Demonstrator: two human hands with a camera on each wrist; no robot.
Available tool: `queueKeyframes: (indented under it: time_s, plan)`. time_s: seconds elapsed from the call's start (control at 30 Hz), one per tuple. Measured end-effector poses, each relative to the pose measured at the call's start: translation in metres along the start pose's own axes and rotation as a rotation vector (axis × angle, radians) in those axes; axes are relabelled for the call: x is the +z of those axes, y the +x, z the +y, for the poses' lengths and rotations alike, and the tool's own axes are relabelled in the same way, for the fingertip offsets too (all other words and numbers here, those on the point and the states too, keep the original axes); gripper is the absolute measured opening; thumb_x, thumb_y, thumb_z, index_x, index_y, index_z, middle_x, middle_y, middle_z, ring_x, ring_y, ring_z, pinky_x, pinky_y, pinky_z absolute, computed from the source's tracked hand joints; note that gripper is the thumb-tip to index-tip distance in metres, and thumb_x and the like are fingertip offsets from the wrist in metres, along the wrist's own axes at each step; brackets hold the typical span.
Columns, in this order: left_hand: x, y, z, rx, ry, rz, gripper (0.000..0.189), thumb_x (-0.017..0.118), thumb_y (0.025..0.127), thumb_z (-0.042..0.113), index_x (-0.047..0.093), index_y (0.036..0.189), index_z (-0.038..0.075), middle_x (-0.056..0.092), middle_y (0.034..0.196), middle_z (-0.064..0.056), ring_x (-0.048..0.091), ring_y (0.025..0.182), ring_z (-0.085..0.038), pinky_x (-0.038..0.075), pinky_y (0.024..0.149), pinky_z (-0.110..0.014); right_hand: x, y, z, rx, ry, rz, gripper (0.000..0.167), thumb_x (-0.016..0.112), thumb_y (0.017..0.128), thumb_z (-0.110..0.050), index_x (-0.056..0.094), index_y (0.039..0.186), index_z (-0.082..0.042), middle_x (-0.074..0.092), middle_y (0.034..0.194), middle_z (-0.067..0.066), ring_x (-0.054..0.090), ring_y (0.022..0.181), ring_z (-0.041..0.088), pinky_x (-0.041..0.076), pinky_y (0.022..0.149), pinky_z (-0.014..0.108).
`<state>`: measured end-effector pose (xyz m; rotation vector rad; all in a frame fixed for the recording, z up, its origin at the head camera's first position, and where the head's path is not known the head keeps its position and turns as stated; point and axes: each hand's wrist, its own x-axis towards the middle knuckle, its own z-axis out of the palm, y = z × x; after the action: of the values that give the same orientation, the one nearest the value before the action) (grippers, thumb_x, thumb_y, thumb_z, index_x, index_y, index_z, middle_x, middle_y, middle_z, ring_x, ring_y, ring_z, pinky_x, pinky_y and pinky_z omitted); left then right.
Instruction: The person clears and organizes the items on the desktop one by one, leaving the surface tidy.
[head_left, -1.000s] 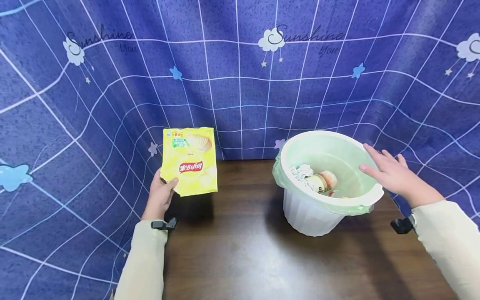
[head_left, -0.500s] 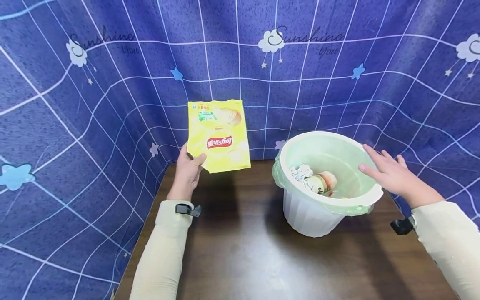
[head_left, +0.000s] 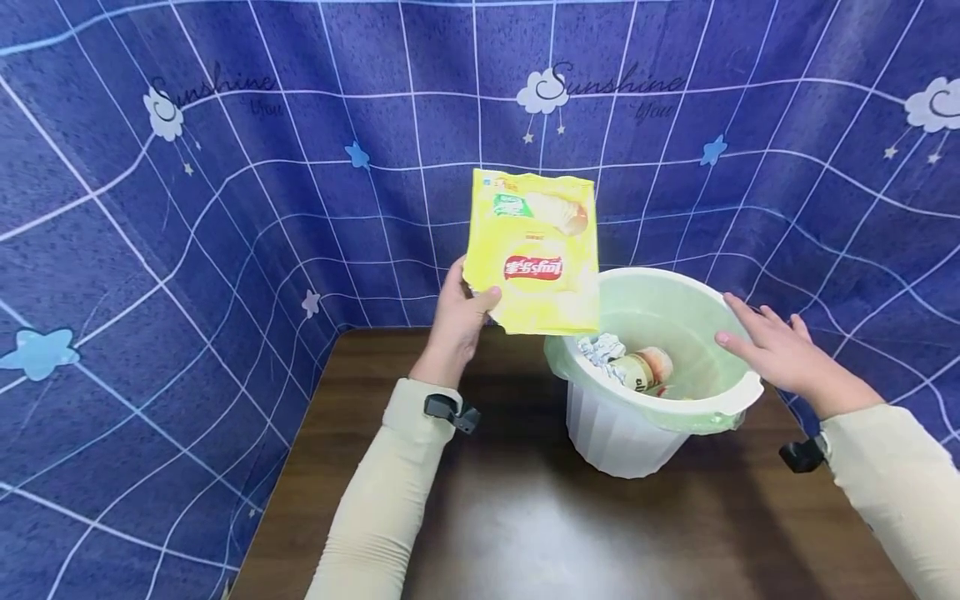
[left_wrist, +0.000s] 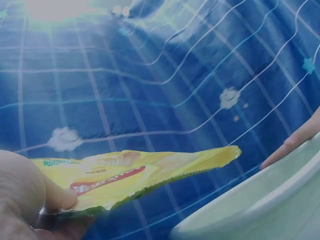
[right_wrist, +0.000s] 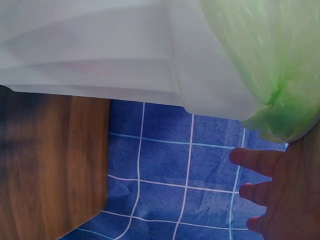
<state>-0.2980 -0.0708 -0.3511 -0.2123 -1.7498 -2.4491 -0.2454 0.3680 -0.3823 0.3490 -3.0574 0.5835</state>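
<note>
My left hand [head_left: 456, 323] pinches the lower left corner of a yellow Lay's chip bag [head_left: 536, 225], thumb on its front. The printed logo is upside down in the head view. Held up in the air, the bag [left_wrist: 150, 170] overlaps the left rim of a white trash bin [head_left: 618, 433] in that view. My right hand [head_left: 787, 358] rests at the bin's right rim with fairly straight fingers. Seen by the right wrist camera, several fingertips [right_wrist: 255, 160] extend beside the bin's green plastic liner [right_wrist: 280, 110]. The thumb is hidden there.
Inside the bin lie crumpled paper [head_left: 602, 347] and a printed container [head_left: 637, 368]. The bin stands on a dark wooden table [head_left: 517, 517], its left edge visible. A blue grid-patterned curtain [head_left: 405, 75] hangs behind and along both sides.
My left hand has carried the chip bag rightward and upward, from the table's left side to the bin's left rim. The right hand has stayed by the bin.
</note>
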Motion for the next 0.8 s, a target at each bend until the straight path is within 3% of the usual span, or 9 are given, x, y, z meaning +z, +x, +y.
queueKeyframes:
  time_s: [0.27,0.43,0.5,0.6,0.7,0.8]
  plan:
    - [0.050,-0.010,-0.010,-0.023,0.050,-0.079,0.067,0.060,0.090,-0.016,0.047,0.147,0.018,0.063,0.126,-0.013,0.066,0.099,-0.021,0.059,0.077,-0.032,0.003,-0.001,-0.002,0.007,0.015,0.000,0.075,0.036,0.108,-0.047,0.003,0.162,-0.008,0.015,0.162,0.032,0.007,0.142,0.065,-0.011,0.108,0.077]
    - [0.068,-0.013,-0.017,-0.064,0.062,-0.119,0.069,0.064,0.088,-0.015,0.049,0.145,0.019,0.064,0.125,-0.010,0.067,0.104,-0.023,0.059,0.084,-0.036,0.003,0.000,-0.004,0.006,0.020,0.006,0.073,0.035,0.109,-0.045,0.002,0.162,-0.007,0.014,0.162,0.032,0.007,0.142,0.064,-0.011,0.109,0.077]
    - [0.069,-0.015,-0.019,-0.106,0.148,-0.164,0.069,0.069,0.088,-0.009,0.047,0.146,0.019,0.065,0.121,-0.010,0.066,0.102,-0.021,0.058,0.085,-0.034,0.004,0.000,-0.004,-0.010,0.059,0.020,0.072,0.033,0.109,-0.041,-0.001,0.162,-0.006,0.014,0.161,0.033,0.007,0.143,0.063,-0.010,0.109,0.077]
    - [0.067,-0.017,-0.022,-0.148,0.380,-0.211,0.072,0.078,0.087,0.010,0.045,0.150,0.020,0.063,0.118,-0.009,0.062,0.103,-0.021,0.055,0.087,-0.034,0.006,-0.002,-0.003,-0.042,0.157,0.063,0.068,0.026,0.111,-0.035,-0.007,0.160,-0.003,0.015,0.159,0.038,0.012,0.143,0.062,-0.012,0.109,0.076]
    - [0.059,-0.017,-0.020,-0.084,0.510,-0.196,0.075,0.080,0.087,0.024,0.043,0.152,0.019,0.058,0.118,-0.012,0.060,0.104,-0.020,0.055,0.089,-0.033,0.002,-0.003,0.000,-0.071,0.224,0.126,0.066,0.021,0.111,-0.033,-0.012,0.159,-0.002,0.020,0.154,0.043,0.017,0.140,0.064,-0.012,0.109,0.076]
    - [0.050,-0.013,-0.012,0.031,0.499,-0.146,0.072,0.079,0.088,0.023,0.045,0.151,0.016,0.057,0.119,-0.014,0.061,0.106,-0.022,0.055,0.091,-0.033,-0.004,-0.003,0.001,-0.073,0.217,0.170,0.066,0.022,0.110,-0.032,-0.010,0.159,-0.002,0.022,0.152,0.044,0.018,0.140,0.064,-0.011,0.109,0.076]
